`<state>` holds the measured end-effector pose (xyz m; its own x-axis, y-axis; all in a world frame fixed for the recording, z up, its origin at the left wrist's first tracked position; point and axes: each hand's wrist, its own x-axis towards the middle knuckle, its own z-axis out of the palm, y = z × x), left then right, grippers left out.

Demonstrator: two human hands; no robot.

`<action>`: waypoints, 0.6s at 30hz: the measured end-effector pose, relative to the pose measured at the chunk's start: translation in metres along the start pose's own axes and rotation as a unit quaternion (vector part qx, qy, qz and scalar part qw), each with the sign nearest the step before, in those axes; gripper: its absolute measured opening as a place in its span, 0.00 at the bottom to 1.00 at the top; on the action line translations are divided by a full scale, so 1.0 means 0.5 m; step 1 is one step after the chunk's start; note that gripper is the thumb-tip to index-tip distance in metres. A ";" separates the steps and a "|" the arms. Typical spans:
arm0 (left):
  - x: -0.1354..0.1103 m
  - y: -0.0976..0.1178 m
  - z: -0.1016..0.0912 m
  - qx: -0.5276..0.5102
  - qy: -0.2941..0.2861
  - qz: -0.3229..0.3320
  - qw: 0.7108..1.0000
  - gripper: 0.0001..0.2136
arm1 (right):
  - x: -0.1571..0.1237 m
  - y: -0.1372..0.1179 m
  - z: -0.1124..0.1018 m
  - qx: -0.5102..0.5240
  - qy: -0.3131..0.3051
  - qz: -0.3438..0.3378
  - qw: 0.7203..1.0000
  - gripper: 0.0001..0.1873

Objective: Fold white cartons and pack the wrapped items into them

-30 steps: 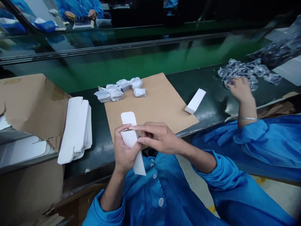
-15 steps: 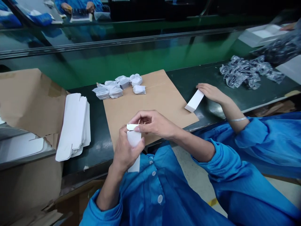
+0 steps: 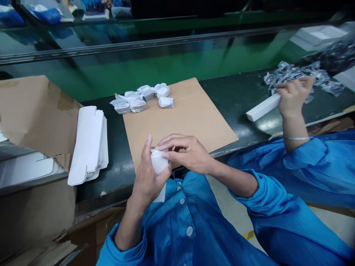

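Observation:
A small white carton point(image 3: 159, 162) stands upright just in front of my blue work jacket. My left hand point(image 3: 147, 173) is wrapped round its side, the thumb across the near face. At the carton's top end, the fingers and thumb of my right hand point(image 3: 185, 151) pinch the end flap, which lies down over the opening. My fingers partly hide the flap. Beyond my hands, a brown cardboard sheet point(image 3: 188, 118) lies on the dark green bench, with several items wrapped in thin white bags point(image 3: 166, 102) at its far left part.
On the left, a stack of flat white cartons point(image 3: 87, 144) leans by a large brown cardboard box point(image 3: 36, 111). To the right, a co-worker's hand point(image 3: 294, 96) holds a long white carton point(image 3: 263, 107) beside a heap of clear plastic bags point(image 3: 291, 72). A green ledge point(image 3: 155, 66) runs behind.
My right hand has pressed the raised end flap down onto the carton's top. My left thumb side still grips the carton. The co-worker's hand has moved right with its white carton.

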<state>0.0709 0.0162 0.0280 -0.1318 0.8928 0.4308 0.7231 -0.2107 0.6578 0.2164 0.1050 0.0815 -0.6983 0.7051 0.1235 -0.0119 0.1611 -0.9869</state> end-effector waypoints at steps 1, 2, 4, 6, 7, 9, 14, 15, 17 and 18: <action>0.000 0.001 0.000 -0.001 -0.012 0.005 1.000 0.41 | -0.003 0.004 0.001 0.025 0.012 0.012 1.000 0.08; 0.001 0.003 0.001 -0.004 -0.020 0.011 1.000 0.41 | -0.005 0.007 0.003 0.048 0.024 0.022 0.998 0.07; 0.002 0.005 0.002 -0.011 -0.026 0.016 0.999 0.41 | -0.009 0.009 0.005 0.073 0.038 0.026 0.996 0.07; 0.004 0.007 0.001 -0.012 -0.027 0.013 0.999 0.41 | -0.012 0.005 0.006 0.057 0.047 0.011 0.997 0.07; 0.004 0.008 -0.001 -0.012 -0.030 0.008 0.999 0.41 | -0.014 0.003 0.006 0.042 0.047 0.001 0.998 0.07; 0.003 0.009 -0.004 -0.010 -0.031 -0.001 0.999 0.40 | -0.019 -0.001 0.007 0.014 0.032 -0.016 0.999 0.08; -0.013 0.014 -0.001 -0.029 -0.004 -0.011 0.999 0.35 | -0.041 0.016 0.021 -0.131 0.020 -0.125 0.983 0.11; -0.015 0.014 0.004 -0.044 -0.003 -0.012 0.999 0.34 | -0.046 0.022 0.025 -0.174 0.030 -0.150 0.973 0.12; -0.010 0.010 0.017 -0.083 0.018 -0.036 0.996 0.32 | -0.053 0.030 0.029 -0.236 0.023 -0.168 0.957 0.16; -0.002 0.004 0.024 -0.111 0.045 -0.065 0.991 0.30 | -0.052 0.032 0.025 -0.246 0.009 -0.158 0.956 0.20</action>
<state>0.0808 0.0198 0.0214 -0.2814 0.8811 0.3801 0.5295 -0.1877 0.8273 0.2253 0.0804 0.0609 -0.7024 0.5797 0.4131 0.1212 0.6692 -0.7331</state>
